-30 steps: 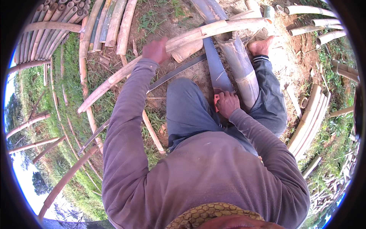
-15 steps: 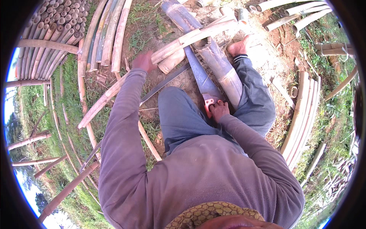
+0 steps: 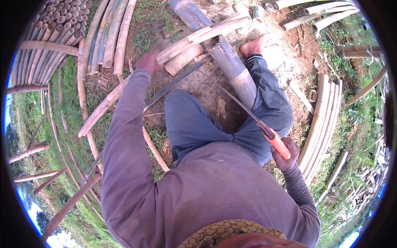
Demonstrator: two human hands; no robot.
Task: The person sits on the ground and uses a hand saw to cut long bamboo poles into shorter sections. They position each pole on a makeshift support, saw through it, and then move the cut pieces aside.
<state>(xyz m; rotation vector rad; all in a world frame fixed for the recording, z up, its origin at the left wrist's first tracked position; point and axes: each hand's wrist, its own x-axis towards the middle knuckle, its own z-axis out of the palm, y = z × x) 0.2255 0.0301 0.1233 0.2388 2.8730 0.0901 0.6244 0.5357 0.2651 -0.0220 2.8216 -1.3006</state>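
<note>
My left hand (image 3: 149,62) is closed around a long pale bamboo pole (image 3: 105,106), which slants from the left up to the far right. The pole's far part lies across a thick grey bamboo log (image 3: 236,71). My right hand (image 3: 286,155) grips the orange handle of a handsaw (image 3: 280,144) beside my right thigh. Its narrow-looking blade points up and left, apart from the pole. A shorter piece of bamboo (image 3: 182,60) lies under the pole, near my left hand. My bare right foot (image 3: 253,45) rests next to the thick log.
A long dark flat strip (image 3: 175,83) lies on the ground by my left knee. Bamboo poles (image 3: 108,35) lie at the far left beside a big stack of cut bamboo (image 3: 51,35). More poles (image 3: 320,124) lie at right, near a small bamboo ring (image 3: 312,96).
The handsaw has come away from the bamboo, back and to the right in my right hand, and its blade has turned edge-on. My left hand stays at the pole.
</note>
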